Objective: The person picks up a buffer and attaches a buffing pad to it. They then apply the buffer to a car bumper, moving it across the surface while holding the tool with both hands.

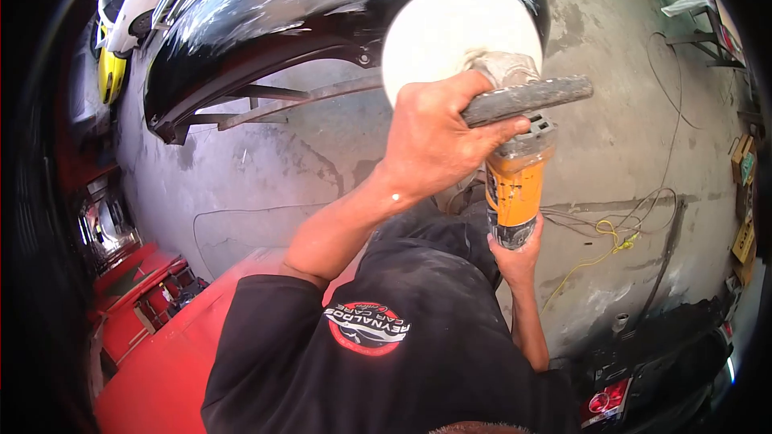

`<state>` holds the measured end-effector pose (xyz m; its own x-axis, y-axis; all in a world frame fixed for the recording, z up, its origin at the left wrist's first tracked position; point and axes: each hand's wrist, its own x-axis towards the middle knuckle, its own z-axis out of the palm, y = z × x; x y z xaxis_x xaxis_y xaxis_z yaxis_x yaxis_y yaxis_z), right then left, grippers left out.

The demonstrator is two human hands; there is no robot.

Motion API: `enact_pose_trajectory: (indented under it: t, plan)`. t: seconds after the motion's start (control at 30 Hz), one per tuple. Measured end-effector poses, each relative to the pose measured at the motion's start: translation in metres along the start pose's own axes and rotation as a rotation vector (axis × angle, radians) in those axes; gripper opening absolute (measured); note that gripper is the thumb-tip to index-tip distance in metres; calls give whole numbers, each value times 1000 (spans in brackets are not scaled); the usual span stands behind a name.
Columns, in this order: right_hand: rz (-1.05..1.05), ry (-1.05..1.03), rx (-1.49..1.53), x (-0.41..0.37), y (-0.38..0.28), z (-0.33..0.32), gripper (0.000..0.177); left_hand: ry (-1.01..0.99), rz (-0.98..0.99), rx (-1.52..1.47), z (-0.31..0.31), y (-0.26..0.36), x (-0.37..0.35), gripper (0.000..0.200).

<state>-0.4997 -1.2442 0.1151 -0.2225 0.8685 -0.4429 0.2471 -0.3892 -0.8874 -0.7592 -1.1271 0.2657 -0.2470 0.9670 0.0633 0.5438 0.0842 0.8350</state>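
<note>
My left hand (434,141) is closed around the dark side handle (531,100) of a yellow-and-black power polisher (515,191). Below it, my right hand (519,255) wraps round the tool's black rear end. The tool's round white pad (450,36) faces up and away from me. It overlaps the right part of a glossy black curved car panel (338,28) in view; whether they touch, I cannot tell. Whitish streaks cover much of the panel's upper surface. Metal bars of a stand (310,102) show under the panel.
A red surface (177,345) lies at lower left. Cables (671,193) and a yellow cord (591,259) run over the concrete floor on the right. Black car parts with a red lamp (607,400) are at lower right. Vehicles (137,0) stand at upper left.
</note>
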Motion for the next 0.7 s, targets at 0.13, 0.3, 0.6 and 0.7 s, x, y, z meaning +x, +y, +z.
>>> enact_pose_trajectory:
  t: [0.13,0.3,0.6,0.7]
  plan:
    - [-4,19,15,-1,-6,4,92,50,67,-39,-2,-9,-1,30]
    - [31,-47,101,-14,-9,49,93,26,6,12,-57,-21,-30,29]
    - [-166,-255,-86,-23,-30,146,100,212,-98,134,-176,-50,-97,27]
    - [-153,-313,-73,-21,-36,159,101,258,-127,116,-190,-56,-109,26]
